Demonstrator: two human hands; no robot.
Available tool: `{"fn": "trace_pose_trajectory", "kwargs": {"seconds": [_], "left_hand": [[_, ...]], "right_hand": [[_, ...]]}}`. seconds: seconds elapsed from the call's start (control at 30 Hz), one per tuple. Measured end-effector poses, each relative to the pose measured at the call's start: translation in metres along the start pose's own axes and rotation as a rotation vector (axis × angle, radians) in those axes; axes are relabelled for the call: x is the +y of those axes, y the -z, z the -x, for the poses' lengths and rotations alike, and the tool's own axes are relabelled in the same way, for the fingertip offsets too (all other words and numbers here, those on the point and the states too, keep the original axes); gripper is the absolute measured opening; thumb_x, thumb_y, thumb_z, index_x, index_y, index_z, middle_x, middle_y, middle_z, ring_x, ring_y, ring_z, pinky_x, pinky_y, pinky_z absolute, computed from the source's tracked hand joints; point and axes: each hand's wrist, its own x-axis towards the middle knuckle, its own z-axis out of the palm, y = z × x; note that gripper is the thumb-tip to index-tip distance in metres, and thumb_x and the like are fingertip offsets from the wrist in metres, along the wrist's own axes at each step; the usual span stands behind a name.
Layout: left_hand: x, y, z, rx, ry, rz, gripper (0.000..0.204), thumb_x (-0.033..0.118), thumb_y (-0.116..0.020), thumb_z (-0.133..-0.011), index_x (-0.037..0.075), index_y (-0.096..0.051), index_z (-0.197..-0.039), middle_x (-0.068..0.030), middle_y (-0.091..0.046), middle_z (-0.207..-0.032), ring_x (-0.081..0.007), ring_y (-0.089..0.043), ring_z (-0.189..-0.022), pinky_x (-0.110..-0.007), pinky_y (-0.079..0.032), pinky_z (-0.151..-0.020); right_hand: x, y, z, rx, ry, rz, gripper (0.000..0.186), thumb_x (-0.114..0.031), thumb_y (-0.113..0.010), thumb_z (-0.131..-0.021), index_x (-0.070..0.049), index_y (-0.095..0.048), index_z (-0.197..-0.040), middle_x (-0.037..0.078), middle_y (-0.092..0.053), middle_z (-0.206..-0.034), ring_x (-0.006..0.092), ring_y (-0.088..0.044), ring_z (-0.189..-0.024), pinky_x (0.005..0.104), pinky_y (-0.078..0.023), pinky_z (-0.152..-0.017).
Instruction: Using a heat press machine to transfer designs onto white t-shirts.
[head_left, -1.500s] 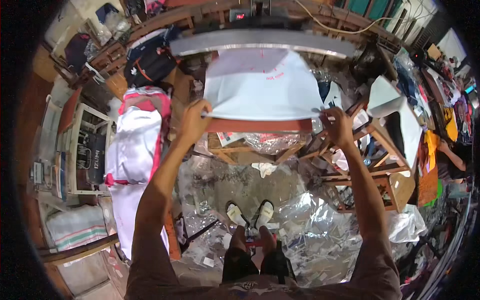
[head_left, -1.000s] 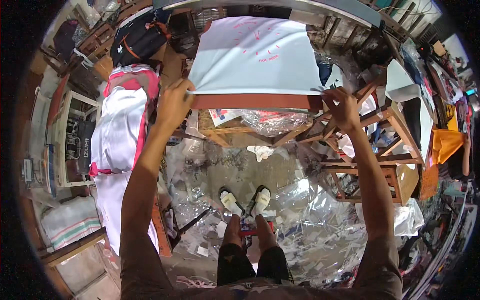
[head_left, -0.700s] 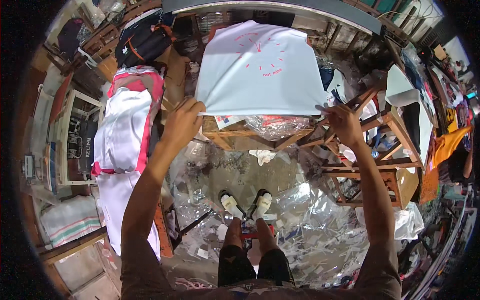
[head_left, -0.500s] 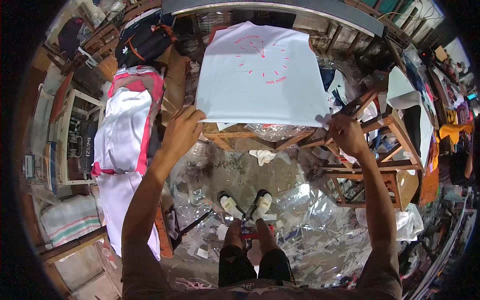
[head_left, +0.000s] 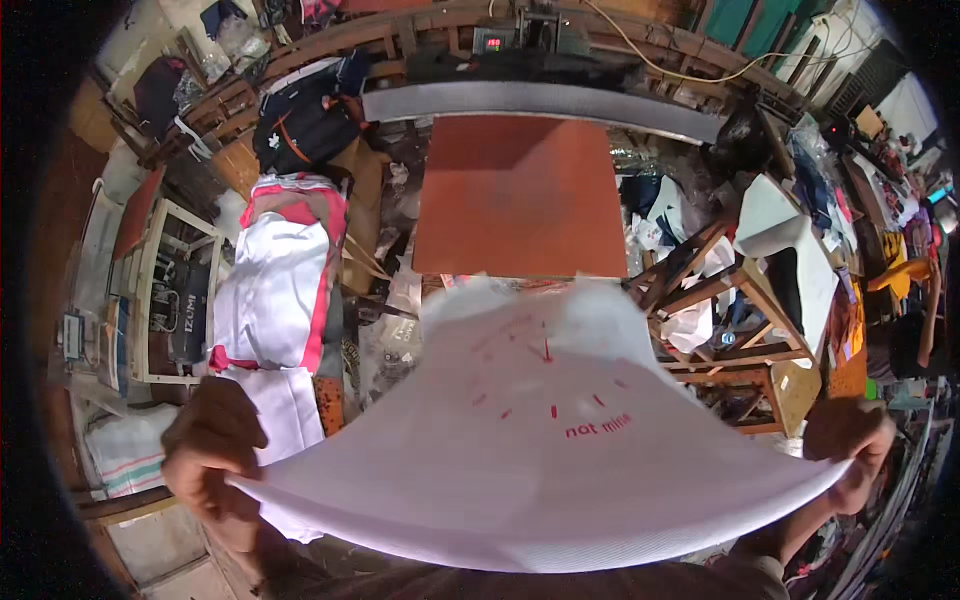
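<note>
A white T-shirt with a red clock-like print hangs stretched in the air close to me, its lower hem pulled wide. My left hand is closed on one corner of that hem. Over at the far right my right hand grips the opposite corner. Motion blurs the shirt's far end, which is by the near edge of a flat red-brown board. Nothing lies on the board. Behind it runs the grey edge of a long plate. The shirt hides my legs and much of the floor.
White garments with pink edging lie stacked at the left, beside a pale frame cabinet. A black bag rests behind them. To the right, wooden frames hold loose cloth. A small red-lit display sits at the back.
The T-shirt has come off the board toward me, held by both hands. My hands have moved nearer and farther apart. The board's surface is now uncovered.
</note>
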Motion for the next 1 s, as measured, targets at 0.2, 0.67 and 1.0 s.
{"fn": "trace_pose_trajectory", "kwargs": {"seconds": [0.2,0.67,1.0], "left_hand": [[0.026,0.023,-0.034,0.029,0.163,-0.221,0.013,0.005,-0.061,-0.071,0.001,-0.053,-0.081,-0.0075,-0.054,-0.077,-0.0168,-0.049,-0.070,-0.029,-0.039,-0.064],[-0.159,-0.020,-0.208,-0.182,-0.085,-0.523,0.023,0.019,-0.068,-0.082,0.002,-0.064,-0.096,-0.0166,-0.067,-0.088,-0.0268,-0.064,-0.081,-0.036,-0.049,-0.076],[-0.111,-0.085,-0.075,0.126,0.014,-0.332,0.014,0.001,-0.064,-0.081,0.002,-0.065,-0.095,-0.0096,-0.065,-0.090,-0.0181,-0.063,-0.084,-0.030,-0.048,-0.073]], "right_hand": [[-0.025,0.027,-0.036,0.389,-0.064,0.305,0.024,-0.017,-0.064,-0.075,-0.003,-0.052,-0.090,0.004,-0.052,-0.083,0.0128,-0.050,-0.070,0.0258,-0.039,-0.060],[0.103,0.025,-0.237,0.243,-0.308,0.264,0.020,-0.019,-0.060,-0.094,-0.004,-0.061,-0.108,0.007,-0.069,-0.092,0.0148,-0.069,-0.083,0.0274,-0.056,-0.065],[0.157,-0.024,-0.089,0.417,-0.083,0.410,0.018,-0.010,-0.056,-0.096,-0.003,-0.064,-0.110,0.001,-0.064,-0.091,0.0065,-0.055,-0.080,0.0210,-0.044,-0.069]]}}
